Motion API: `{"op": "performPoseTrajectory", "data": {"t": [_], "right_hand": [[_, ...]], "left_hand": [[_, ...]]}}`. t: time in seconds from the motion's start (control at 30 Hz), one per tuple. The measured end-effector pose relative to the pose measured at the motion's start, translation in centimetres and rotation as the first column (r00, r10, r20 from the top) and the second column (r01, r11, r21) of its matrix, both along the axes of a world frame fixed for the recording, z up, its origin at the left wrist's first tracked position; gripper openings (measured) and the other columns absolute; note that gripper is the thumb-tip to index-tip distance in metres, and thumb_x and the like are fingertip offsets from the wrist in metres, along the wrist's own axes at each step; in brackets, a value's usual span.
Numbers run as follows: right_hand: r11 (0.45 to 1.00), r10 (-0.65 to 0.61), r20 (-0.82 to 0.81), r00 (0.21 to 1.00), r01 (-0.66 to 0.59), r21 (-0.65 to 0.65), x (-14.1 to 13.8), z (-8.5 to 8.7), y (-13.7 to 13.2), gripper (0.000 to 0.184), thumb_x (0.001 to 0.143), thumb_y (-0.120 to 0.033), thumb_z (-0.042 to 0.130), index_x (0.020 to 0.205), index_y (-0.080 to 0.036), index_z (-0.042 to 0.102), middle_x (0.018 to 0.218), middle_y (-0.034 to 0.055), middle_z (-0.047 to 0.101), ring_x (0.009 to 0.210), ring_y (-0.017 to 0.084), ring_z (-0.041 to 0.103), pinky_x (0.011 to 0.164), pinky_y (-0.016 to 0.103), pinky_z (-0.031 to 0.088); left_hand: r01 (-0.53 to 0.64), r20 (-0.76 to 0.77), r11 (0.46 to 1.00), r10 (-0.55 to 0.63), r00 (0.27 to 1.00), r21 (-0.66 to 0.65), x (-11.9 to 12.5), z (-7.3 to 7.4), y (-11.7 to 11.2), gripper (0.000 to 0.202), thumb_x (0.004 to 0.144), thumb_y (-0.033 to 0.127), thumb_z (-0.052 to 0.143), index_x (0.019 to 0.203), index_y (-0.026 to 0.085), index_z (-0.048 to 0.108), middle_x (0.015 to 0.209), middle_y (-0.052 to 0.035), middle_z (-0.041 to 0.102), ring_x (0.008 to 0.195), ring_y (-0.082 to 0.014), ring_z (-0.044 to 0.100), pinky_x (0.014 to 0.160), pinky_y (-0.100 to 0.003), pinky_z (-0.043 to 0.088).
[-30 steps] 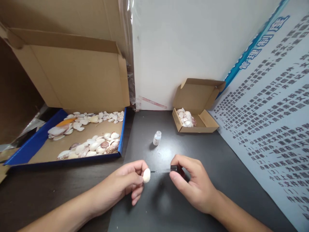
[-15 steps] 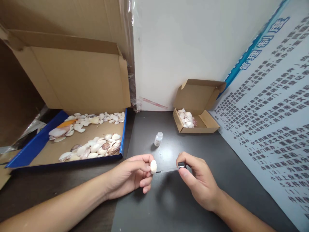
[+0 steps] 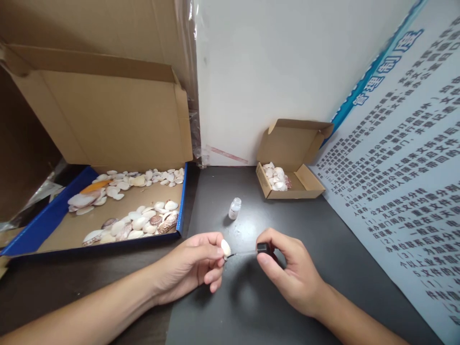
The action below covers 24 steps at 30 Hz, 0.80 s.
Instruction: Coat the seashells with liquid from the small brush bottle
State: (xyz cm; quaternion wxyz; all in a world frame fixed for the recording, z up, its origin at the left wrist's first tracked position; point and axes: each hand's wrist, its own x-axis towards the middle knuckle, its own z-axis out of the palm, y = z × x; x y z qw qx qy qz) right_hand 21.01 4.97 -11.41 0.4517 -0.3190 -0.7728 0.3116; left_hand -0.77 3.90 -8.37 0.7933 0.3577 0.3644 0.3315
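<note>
My left hand [image 3: 196, 268] pinches a small white seashell [image 3: 225, 247] between thumb and fingers, just above the dark table [image 3: 251, 306]. My right hand [image 3: 287, 275] grips the black cap of a thin brush [image 3: 251, 251], whose tip touches the shell's lower edge. A small open clear bottle [image 3: 234, 208] stands upright on the table a little beyond both hands.
A large open cardboard box with a blue rim [image 3: 53, 218] holds several shells at the left. A small open cardboard box [image 3: 287, 177] with several shells sits at the back right. A printed board [image 3: 402, 182] leans along the right side. A white wall is behind.
The hands shifted slightly right, then back a little to the left. The shell has turned in my left fingers, and the brush tip stays against it.
</note>
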Motion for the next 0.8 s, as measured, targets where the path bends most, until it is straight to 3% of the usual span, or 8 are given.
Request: {"op": "performPoseTrajectory", "data": {"t": [0.8], "right_hand": [[0.999, 0.011, 0.0, 1.0, -0.011, 0.035, -0.02, -0.03, -0.24, 0.01, 0.087, -0.027, 0.056, 0.08, -0.019, 0.054, 0.062, -0.0032, 0.051, 0.054, 0.01, 0.048, 0.051, 0.021, 0.04]], "left_hand": [[-0.056, -0.026, 0.998, 0.056, 0.998, 0.008, 0.07, 0.18, -0.03, 0.015, 0.079, 0.02, 0.07, 0.076, 0.012, 0.058, 0.066, 0.0009, 0.051, 0.048, -0.0043, 0.039, 0.05, -0.02, 0.04]]}}
